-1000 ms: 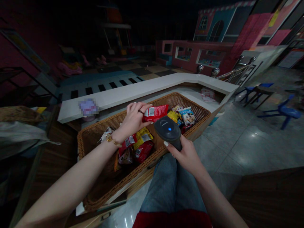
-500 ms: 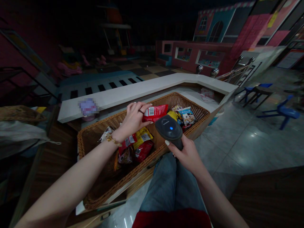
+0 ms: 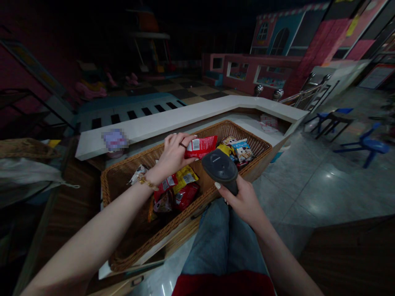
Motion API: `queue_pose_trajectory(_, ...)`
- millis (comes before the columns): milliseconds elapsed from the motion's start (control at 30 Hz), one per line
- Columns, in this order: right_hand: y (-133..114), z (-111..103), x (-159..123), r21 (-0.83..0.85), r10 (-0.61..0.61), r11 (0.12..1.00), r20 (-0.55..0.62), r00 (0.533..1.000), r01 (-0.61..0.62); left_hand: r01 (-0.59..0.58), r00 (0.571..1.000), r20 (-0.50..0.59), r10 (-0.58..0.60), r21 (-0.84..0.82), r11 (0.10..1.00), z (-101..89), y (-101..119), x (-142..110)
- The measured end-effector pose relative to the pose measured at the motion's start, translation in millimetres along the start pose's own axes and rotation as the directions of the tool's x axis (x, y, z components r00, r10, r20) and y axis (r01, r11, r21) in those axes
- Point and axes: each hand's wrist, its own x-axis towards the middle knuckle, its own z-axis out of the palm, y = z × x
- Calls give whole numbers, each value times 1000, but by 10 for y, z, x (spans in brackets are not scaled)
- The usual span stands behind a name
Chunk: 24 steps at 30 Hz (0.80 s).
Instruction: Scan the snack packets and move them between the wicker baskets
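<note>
1. My right hand point(image 3: 243, 201) was wrapped firmly around the handle of a black barcode scanner point(image 3: 220, 168), its head tipped forward above the near rim of the basket.
2. My left hand point(image 3: 174, 158) was closed on the end of a shiny red snack bag point(image 3: 200, 147), holding it near the far side of a wicker basket point(image 3: 185, 213), above other snack bags point(image 3: 185, 176).
3. The basket sat just inside a white counter point(image 3: 173, 121), with a tile floor point(image 3: 321, 193) and blue chairs point(image 3: 367, 146) off to the right.
4. Only a narrow gap separated the scanner from the red bag, while the counter's edge ran close behind the basket's far rim.
</note>
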Motion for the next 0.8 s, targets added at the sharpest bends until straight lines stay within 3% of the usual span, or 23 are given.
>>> queue_pose_trajectory(200,78,-95,17,-8,-8,1000,-94,996,7,0,998,56,-1,18,1000,-333,-210,35)
queue_pose_trajectory(333,160,-269,40,0,60,998,-148,987,-61,14,979,203,-10,-18,1000,-650,-515,-14)
queue_pose_trajectory(467,190,-401,68,57,119,992,-199,973,-110,36,983,179,-32,-22,999,-739,-625,22)
queue_pose_trajectory(600,194,-413,87,120,149,985,-228,962,-124,-30,977,211,35,-28,999,-516,-444,240)
queue_pose_trajectory(733,256,-394,89,134,167,981,-225,960,-139,-153,930,324,176,-94,984,-65,-205,539)
queue_pose_trajectory(800,304,-405,89,143,185,978,-234,954,-155,-164,897,402,187,-91,982,195,-118,699)
